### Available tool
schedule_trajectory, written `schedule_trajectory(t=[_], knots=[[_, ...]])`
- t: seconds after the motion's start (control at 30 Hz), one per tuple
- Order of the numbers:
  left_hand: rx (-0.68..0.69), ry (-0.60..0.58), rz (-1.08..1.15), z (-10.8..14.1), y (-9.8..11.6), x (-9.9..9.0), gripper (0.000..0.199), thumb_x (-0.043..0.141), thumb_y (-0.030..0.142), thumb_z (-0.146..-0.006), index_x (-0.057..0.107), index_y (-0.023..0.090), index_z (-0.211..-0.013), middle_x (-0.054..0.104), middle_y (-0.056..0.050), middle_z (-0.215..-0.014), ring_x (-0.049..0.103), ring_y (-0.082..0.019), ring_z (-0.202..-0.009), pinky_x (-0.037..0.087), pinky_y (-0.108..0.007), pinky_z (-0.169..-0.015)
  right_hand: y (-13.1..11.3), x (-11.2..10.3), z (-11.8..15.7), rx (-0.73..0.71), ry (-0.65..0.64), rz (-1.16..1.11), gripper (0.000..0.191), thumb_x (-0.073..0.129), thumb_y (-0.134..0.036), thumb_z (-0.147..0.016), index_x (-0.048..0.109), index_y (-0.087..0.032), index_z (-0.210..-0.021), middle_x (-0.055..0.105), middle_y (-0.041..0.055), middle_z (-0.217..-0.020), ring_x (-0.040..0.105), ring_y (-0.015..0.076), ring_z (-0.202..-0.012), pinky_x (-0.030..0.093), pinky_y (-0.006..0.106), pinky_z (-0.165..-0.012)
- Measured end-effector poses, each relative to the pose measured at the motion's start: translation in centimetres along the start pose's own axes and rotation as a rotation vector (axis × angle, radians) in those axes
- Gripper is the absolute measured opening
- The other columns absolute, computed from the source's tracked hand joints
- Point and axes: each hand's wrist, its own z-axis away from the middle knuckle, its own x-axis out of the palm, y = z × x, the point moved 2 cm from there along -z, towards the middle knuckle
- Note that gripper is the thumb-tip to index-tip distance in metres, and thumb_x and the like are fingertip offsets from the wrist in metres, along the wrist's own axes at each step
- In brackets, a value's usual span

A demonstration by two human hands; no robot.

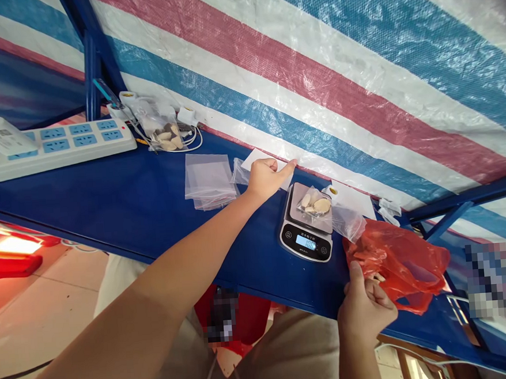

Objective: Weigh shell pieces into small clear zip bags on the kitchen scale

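Note:
My left hand (pixel 268 177) is over a white paper (pixel 257 156) behind the scale's left side. Its fingers are curled and one digit points right; anything inside is hidden. My right hand (pixel 367 308) is closed at the near edge of a crumpled red plastic bag (pixel 407 259), thumb and finger pinching the plastic. Between my hands stands a digital kitchen scale (pixel 305 244) with a lit display. A small clear bag of pale slices (pixel 316 203) rests on its pan. Another clear plastic bag (pixel 349 222) lies between the scale and the red bag.
A stack of clear zip bags (pixel 209 180) lies left of my left hand. Farther left are a filled clear bag (pixel 167 138), cables and a white power strip (pixel 80 145). A striped tarp (pixel 315 81) hangs behind the blue table (pixel 107 205). Blue frame bars stand at both ends.

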Motion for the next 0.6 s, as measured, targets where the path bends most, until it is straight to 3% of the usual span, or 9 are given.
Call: schedule_trajectory(t=[0.2,0.6], knots=[[-0.011,-0.096,0.028,-0.1,-1.0,0.7,0.058,0.064,0.034,-0.085,0.016,0.023,-0.055,0.014,0.004,-0.053,0.018,-0.009,-0.051,0.019,-0.032,-0.051,0.7,-0.3,-0.2,-0.021,-0.030,0.149,0.057,0.081,-0.045,-0.080,0.035,-0.029,-0.050,0.029,-0.0068,-0.046,0.032,0.0120,-0.043,0.036,0.031,-0.041],[0.095,-0.089,-0.032,0.1,-1.8,0.7,0.051,0.056,0.033,-0.087,0.015,0.023,-0.059,0.015,0.004,-0.058,0.019,-0.011,-0.055,0.021,-0.034,-0.056,0.2,-0.2,-0.2,0.035,-0.133,0.204,0.055,0.082,-0.046,-0.080,0.042,-0.026,-0.048,0.040,-0.0050,-0.046,0.036,0.0117,-0.046,0.033,0.029,-0.045]])
